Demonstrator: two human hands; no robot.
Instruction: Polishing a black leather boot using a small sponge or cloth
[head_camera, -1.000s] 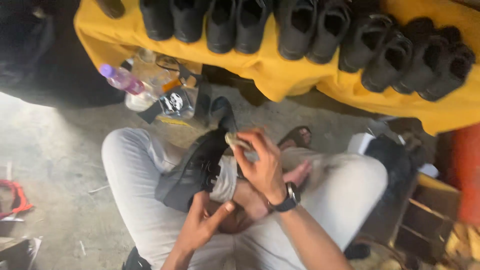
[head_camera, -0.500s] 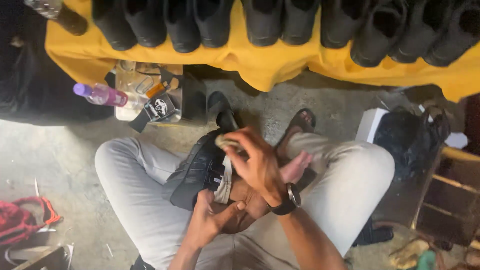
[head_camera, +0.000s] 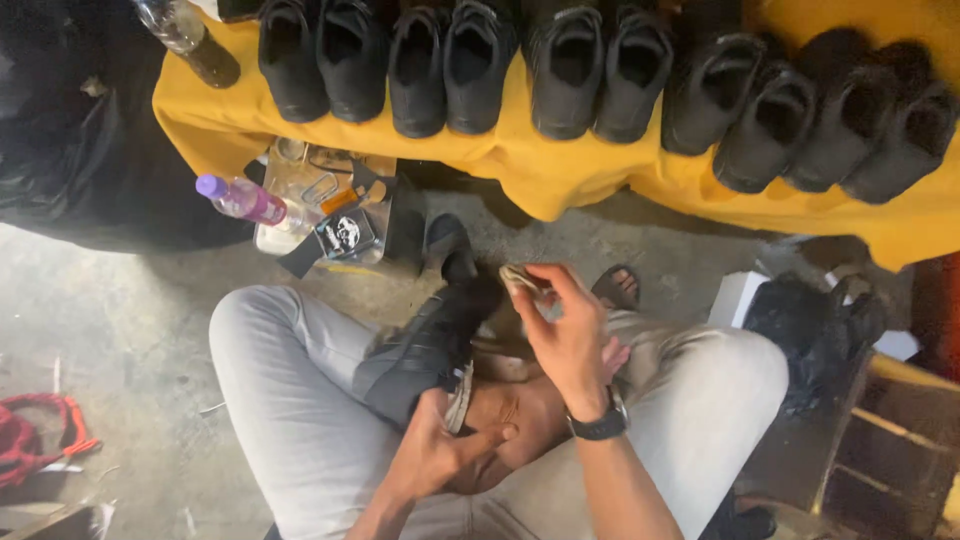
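Note:
I sit cross-legged on a concrete floor in light grey trousers. A black shoe (head_camera: 430, 340) lies across my lap, toe pointing away. My left hand (head_camera: 435, 455) grips its heel end near my shin. My right hand (head_camera: 565, 330), with a black wristwatch, pinches a small pale cloth (head_camera: 515, 277) just above the shoe's toe. My bare foot shows under the right hand.
A row of several black shoes (head_camera: 560, 70) stands on a yellow cloth (head_camera: 540, 170) ahead. A purple-capped bottle (head_camera: 240, 198), a clear tray with small tins (head_camera: 335, 220), a dark bottle (head_camera: 190, 35), a sandal (head_camera: 615, 285), black bags (head_camera: 815, 325) and a red strap (head_camera: 25, 440) surround me.
My right hand with the cloth has moved forward from the shoe's middle towards its toe. My left hand stays at the heel. The camera view shifted slightly.

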